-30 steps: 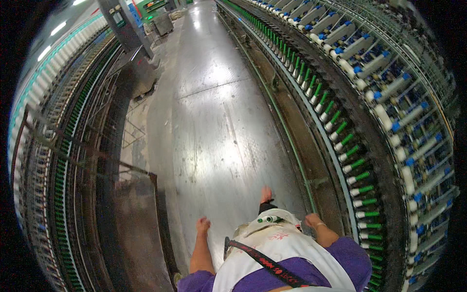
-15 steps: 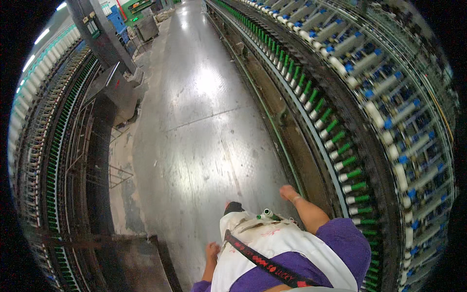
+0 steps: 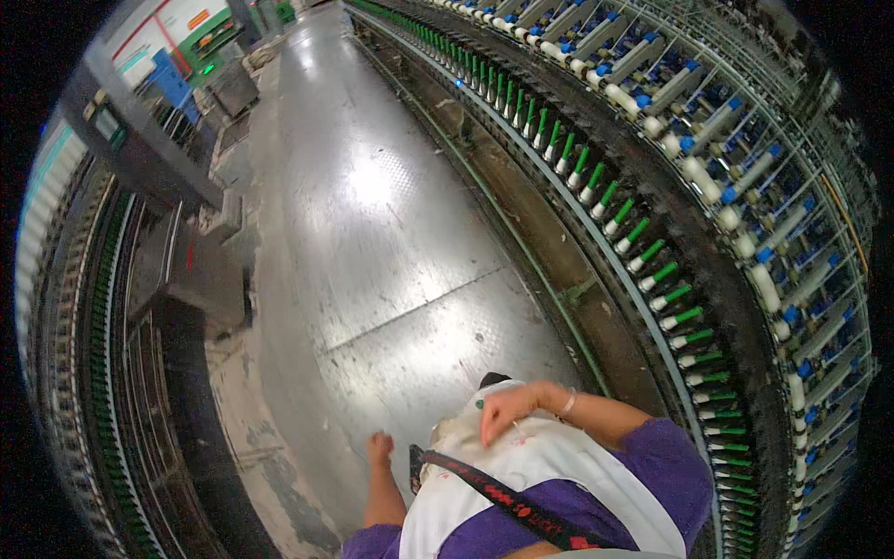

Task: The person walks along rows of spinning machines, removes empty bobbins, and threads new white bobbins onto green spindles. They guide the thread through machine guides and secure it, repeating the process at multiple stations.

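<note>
My right hand (image 3: pixel 507 413), with a pale band at the wrist, is bent in over the front of my white apron (image 3: pixel 545 456). Its fingers are curled downward and slightly blurred; whatever they hold, if anything, is hidden. Just beside its knuckles, the green end of a small tube (image 3: pixel 480 403) shows at the apron's bulging front. My left hand (image 3: pixel 379 447) hangs at my left side above the floor, loosely closed with nothing seen in it. A dark strap with red marks (image 3: pixel 494 489) runs across the apron.
On my right a long spinning frame curves past, with a row of green bobbins (image 3: pixel 621 216) and white rollers (image 3: pixel 700 177) above. A metal-plated aisle (image 3: pixel 400 242) runs ahead. To the left stand a dark metal cabinet (image 3: pixel 200 279), a grey pillar (image 3: pixel 140 140) and another spinning frame (image 3: pixel 98 373).
My right hand has swung from beside the machine inward over the apron front, covering the tubes there. My left hand has moved slightly left and upward. The view has advanced along the aisle.
</note>
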Demonstrator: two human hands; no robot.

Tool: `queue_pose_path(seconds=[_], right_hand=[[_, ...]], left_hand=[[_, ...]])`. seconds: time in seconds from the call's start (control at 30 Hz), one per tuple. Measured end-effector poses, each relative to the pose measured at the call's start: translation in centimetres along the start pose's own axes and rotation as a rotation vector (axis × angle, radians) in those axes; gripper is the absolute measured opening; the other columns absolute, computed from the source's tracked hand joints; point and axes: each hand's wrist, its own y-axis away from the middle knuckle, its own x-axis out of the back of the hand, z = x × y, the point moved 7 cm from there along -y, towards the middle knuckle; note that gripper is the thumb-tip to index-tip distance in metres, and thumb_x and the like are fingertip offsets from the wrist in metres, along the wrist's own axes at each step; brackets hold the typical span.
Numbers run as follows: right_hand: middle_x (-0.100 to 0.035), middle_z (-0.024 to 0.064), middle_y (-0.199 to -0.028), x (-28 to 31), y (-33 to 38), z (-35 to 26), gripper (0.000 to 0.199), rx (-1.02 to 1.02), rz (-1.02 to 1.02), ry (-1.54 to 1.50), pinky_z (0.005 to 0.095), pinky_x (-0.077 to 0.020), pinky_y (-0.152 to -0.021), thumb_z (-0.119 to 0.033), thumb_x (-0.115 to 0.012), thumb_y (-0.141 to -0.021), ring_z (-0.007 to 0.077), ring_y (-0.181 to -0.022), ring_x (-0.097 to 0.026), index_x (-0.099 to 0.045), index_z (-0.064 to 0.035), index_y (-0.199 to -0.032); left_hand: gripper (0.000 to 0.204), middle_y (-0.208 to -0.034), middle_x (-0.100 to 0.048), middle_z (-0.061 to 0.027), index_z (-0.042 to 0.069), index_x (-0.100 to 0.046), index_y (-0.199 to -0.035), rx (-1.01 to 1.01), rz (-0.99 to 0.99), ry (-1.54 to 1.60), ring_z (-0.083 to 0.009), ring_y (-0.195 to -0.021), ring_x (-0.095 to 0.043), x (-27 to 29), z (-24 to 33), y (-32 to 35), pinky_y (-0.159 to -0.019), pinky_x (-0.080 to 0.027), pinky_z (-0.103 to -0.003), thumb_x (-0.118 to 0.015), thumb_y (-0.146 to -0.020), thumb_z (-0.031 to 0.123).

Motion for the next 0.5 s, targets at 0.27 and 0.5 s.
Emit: queue_pose_path(seconds=[0.27,0.5], right_hand=[[-0.056,0.0057,-0.097,25.7,-11.1,-5.0,0.027,-0.238,0.263,1.075,0.039,-0.0399,-0.075,-0.022,-0.048,-0.083,0.0234,-0.081,-0.057,-0.058,-0.0108,-0.105],[-0.058,0.0123,-0.074,46.7,-21.1,-9.4,0.02,0.09,0.24,1.26,0.0405,-0.0433,-0.059,-0.019,-0.056,-0.072,0.0275,-0.073,-0.059,-0.06,-0.004,-0.06]], left_hand=[[0.033,-0.077,-0.061,-0.006,-0.001,-0.055,-0.111,-0.364,-0.272,-0.03,-0.0114,-0.064,-0.055,-22.4,31.3,-27.2,-0.059,-0.046,-0.024,-0.057,-0.079,0.007],[0.026,-0.078,-0.062,-0.0053,0.002,-0.06,-0.106,-0.137,-0.39,-0.689,-0.0113,-0.069,-0.058,-23.3,30.6,-34.9,-0.058,-0.047,-0.025,-0.058,-0.081,0.008]])
